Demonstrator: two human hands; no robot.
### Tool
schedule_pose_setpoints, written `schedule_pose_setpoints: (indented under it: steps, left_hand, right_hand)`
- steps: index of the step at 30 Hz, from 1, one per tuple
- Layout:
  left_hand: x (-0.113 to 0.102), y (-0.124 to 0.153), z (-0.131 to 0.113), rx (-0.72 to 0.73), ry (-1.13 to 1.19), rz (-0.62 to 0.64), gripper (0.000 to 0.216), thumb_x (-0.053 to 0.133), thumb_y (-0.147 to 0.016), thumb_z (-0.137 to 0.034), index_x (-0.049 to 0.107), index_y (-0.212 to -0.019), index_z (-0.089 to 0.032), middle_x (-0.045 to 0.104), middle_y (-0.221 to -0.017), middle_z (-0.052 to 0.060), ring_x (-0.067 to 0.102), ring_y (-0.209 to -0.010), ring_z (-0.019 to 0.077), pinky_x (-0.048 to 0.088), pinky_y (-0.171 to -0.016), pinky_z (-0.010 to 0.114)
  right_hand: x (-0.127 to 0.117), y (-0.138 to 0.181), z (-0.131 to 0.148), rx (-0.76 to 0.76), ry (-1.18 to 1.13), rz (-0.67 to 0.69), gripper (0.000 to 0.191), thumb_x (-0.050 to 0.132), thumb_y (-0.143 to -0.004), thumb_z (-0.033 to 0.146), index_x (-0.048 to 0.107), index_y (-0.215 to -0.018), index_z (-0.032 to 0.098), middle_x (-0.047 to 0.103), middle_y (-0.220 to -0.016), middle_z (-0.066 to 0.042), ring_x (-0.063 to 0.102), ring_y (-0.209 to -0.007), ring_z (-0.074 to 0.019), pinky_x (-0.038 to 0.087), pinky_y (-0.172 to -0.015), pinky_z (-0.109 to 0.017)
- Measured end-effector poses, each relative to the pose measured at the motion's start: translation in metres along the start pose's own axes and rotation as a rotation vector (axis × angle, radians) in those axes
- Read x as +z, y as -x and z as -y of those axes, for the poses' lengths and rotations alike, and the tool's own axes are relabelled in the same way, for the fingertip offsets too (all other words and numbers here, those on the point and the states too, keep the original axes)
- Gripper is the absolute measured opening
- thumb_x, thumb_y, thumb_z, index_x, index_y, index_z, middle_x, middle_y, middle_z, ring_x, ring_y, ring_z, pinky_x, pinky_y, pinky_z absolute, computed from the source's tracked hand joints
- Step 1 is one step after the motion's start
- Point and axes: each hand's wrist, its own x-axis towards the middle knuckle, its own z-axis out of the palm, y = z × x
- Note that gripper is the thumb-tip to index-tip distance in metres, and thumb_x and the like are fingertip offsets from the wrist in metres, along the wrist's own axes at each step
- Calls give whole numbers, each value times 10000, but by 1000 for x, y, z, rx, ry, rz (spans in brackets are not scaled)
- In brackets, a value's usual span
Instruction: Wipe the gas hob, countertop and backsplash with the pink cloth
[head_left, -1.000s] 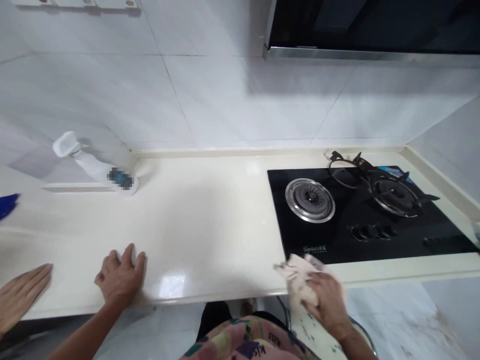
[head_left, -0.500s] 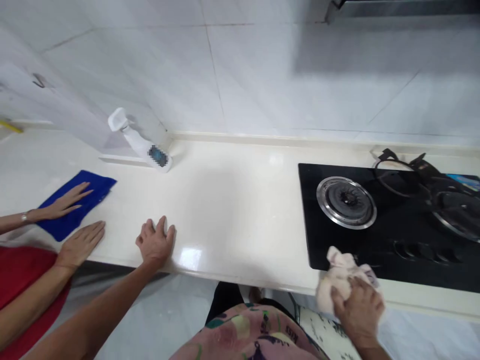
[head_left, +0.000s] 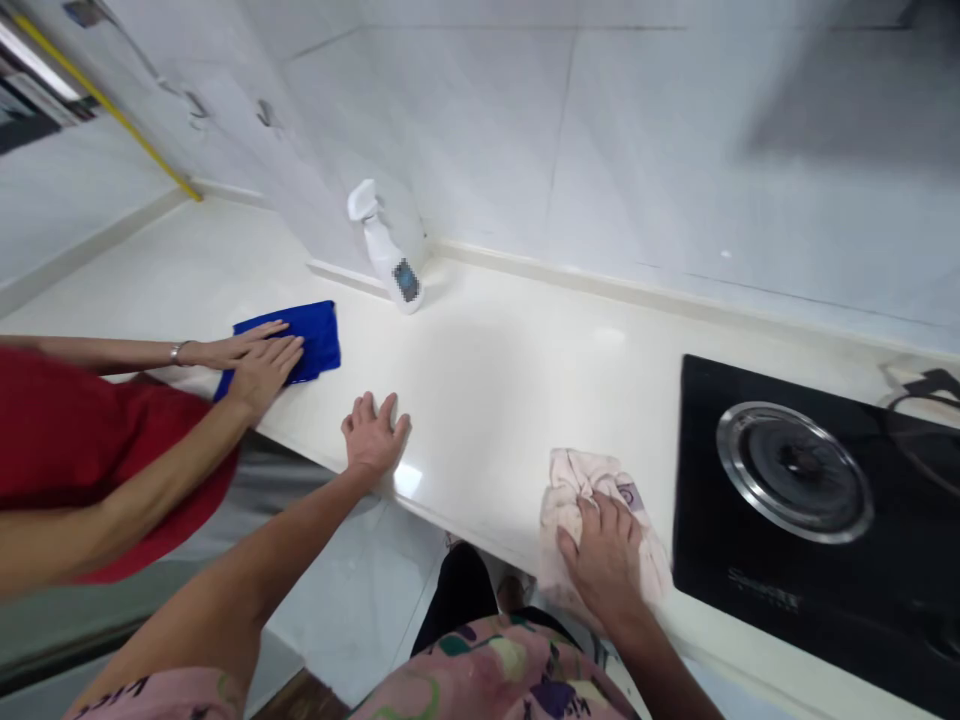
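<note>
A pale pink cloth [head_left: 559,490] lies partly spread on the white countertop [head_left: 480,400], left of the stove, its lower part reaching over the front edge. My right hand [head_left: 604,555] presses down on it with bent fingers, holding it against the counter. My left hand [head_left: 373,435] rests on the counter near the front edge, fingers apart, with nothing in it. Beyond it, against the wall, stands a white spray bottle [head_left: 382,250], its label blurred.
At left, a person in red has both hands on a blue cloth [head_left: 319,335] on the counter. A black gas stove [head_left: 701,480] with a round metal-ringed burner [head_left: 795,470] is on the right. Tiled wall [head_left: 480,130] runs behind the counter.
My right hand has moved left with the pink cloth, off the stove's front edge onto the counter. My view has turned left. The other person's second hand has come onto the blue cloth.
</note>
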Motion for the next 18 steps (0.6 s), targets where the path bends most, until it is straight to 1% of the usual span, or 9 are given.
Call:
schedule_pose_setpoints:
  steps: [3,6,7,9,11,12,14,16,18]
  left_hand:
    - [0,2,0,8,18,9,640,433,-1070,-537,485,-1629,-229,279,-1774,214,204,-1645,407,216,-1272,583]
    - [0,5,-1,4,25,1,639,449,-1065,-537,497,-1623,-229,287,-1769,223,218,-1642,415,222,-1267,589]
    - [-1,5,-1,1,27,-2,635,456,-1062,-536,504,-1618,-232,292,-1769,220,224,-1641,415,226,-1266,589]
    - [-2,6,-2,-4,38,-5,626,465,-1057,-535,519,-1608,-244,305,-1770,203,234,-1639,412,232,-1267,589]
    - [-3,7,-2,-8,56,0,625,462,-1055,-539,524,-1606,-253,312,-1772,188,234,-1641,409,227,-1272,592]
    - [-3,7,-2,-9,66,5,626,457,-1055,-542,523,-1607,-255,309,-1775,183,230,-1643,409,221,-1275,595]
    - [-3,7,-2,-11,85,17,632,444,-1058,-553,516,-1613,-258,292,-1783,178,214,-1650,410,208,-1281,601]
    - [-2,7,-2,-13,101,31,643,434,-1060,-566,504,-1621,-259,268,-1791,179,192,-1658,412,194,-1287,604]
    - [0,8,-1,-12,115,48,659,433,-1059,-577,489,-1629,-253,244,-1796,190,173,-1663,416,178,-1290,611]
  right_hand:
    - [9,-54,33,-28,-52,31,447,556,-979,372,635,-1339,118,580,-1457,-252,445,-1357,-450,333,-1157,-651]
    - [20,-89,86,-136,-136,136,544,608,-971,387,597,-1442,116,534,-1544,-246,401,-1435,-453,268,-1213,-663]
    - [23,-92,104,-204,-163,169,586,633,-966,397,574,-1485,131,510,-1582,-235,380,-1467,-452,248,-1228,-667]
    - [27,-88,136,-362,-215,212,652,675,-959,426,536,-1546,179,475,-1635,-204,346,-1516,-445,218,-1253,-668]
    - [27,-74,151,-501,-263,238,666,687,-963,449,523,-1563,210,467,-1656,-173,325,-1548,-426,202,-1278,-648]
    - [27,-67,150,-553,-282,251,649,678,-972,446,527,-1560,219,470,-1659,-158,321,-1559,-408,199,-1289,-630]
    - [26,-56,133,-605,-299,268,571,645,-990,412,559,-1527,234,490,-1654,-127,321,-1574,-369,203,-1303,-595]
    - [27,-54,102,-577,-271,242,497,604,-1002,374,597,-1483,249,502,-1651,-109,328,-1581,-346,214,-1302,-588]
    - [29,-64,65,-490,-205,180,466,558,-1011,371,623,-1453,239,503,-1651,-123,342,-1575,-355,232,-1288,-613]
